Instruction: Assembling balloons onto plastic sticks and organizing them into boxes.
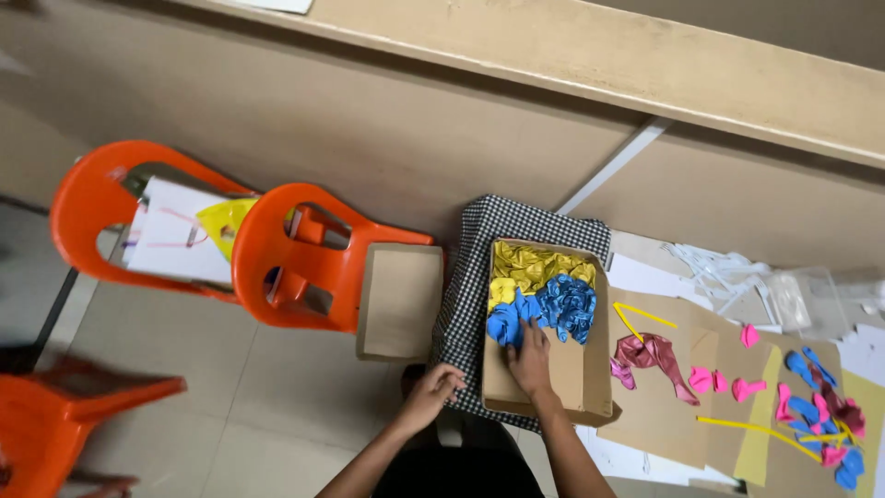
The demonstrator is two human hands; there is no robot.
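Right hand (pixel 532 361) on crinkled blue balloons (pixel 544 312) in cardboard box (pixel 590 378).

Matt brown cardboard box (pixel 581 369) at centre holds shiny metallic blue balloons (pixel 553 309) and yellow balloons (pixel 535 266). It sits on checked woven cloth (pixel 470 304). Glossy orange plastic chairs (pixel 304 263) stand at left.

The right hand (pixel 532 358) covers part of the blue balloons (pixel 553 309) in the cardboard box (pixel 590 369). An orange chair (pixel 55 415) is cut off by the left edge and blurred. Both forearms leave the bottom edge. The clear plastic items (pixel 784 295) are too blurred to identify.
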